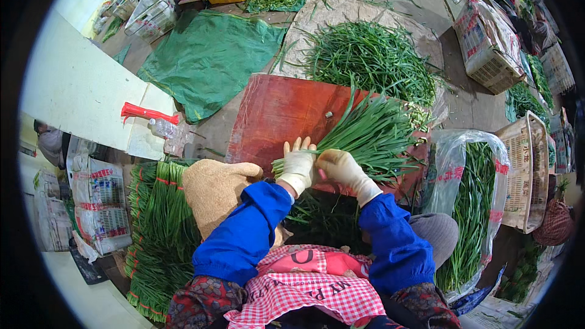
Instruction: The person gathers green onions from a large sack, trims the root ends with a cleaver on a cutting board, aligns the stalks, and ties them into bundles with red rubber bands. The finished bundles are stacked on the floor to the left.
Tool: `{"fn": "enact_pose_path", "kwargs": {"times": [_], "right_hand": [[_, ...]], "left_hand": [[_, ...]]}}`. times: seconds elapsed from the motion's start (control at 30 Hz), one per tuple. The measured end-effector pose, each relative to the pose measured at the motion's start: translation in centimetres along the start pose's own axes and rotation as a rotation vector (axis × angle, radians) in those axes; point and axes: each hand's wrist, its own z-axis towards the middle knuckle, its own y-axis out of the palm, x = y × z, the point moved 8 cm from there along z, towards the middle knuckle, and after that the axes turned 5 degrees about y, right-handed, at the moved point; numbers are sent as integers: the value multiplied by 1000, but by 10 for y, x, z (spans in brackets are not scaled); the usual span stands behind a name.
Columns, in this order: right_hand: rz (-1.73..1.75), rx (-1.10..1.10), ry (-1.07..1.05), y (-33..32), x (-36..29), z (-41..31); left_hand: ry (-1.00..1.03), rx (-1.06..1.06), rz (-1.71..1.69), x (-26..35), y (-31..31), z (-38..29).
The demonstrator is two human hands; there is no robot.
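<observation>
On a reddish wooden board (279,109) lies a bunch of long green leafy stalks (370,137), like garlic chives, its leaves fanned to the right. My left hand (298,164), in a whitish glove with bare fingertips, rests around the pale stem end. My right hand (340,169), in a stained whitish glove, is curled against the bunch just beside it, with something pink at its fingers. Whether it grips stalks cannot be told. Cut pale stem pieces (418,116) lie at the board's right edge. Beyond the board is a loose heap of green stalks (374,55) on a sack cloth.
Tied green bundles (160,219) are stacked at left, near red ties (148,112) and a plastic bottle (163,129) by the low wall. A clear plastic bag of stalks (473,210) and a plastic crate (523,173) stand right. A green tarp (215,55) lies ahead.
</observation>
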Motion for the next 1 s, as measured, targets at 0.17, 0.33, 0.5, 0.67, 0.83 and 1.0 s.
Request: {"fn": "enact_pose_path", "kwargs": {"times": [0.17,0.33,0.5,0.67,0.83,1.0], "right_hand": [[-237,227,-325,0,-25,-19],[-326,386,-182,11,-14,-34],[-129,331,295,19,22,-55],[120,80,440,52,27,-59],[-587,585,279,9,6,-77],[80,86,451,49,41,-60]], "left_hand": [[-115,-63,-301,-12,8,15],[-40,30,-115,-1,21,12],[-73,89,-42,-2,24,17],[-75,255,-3,1,20,13],[-79,199,-37,-1,15,14],[-61,45,-79,4,12,8]]}}
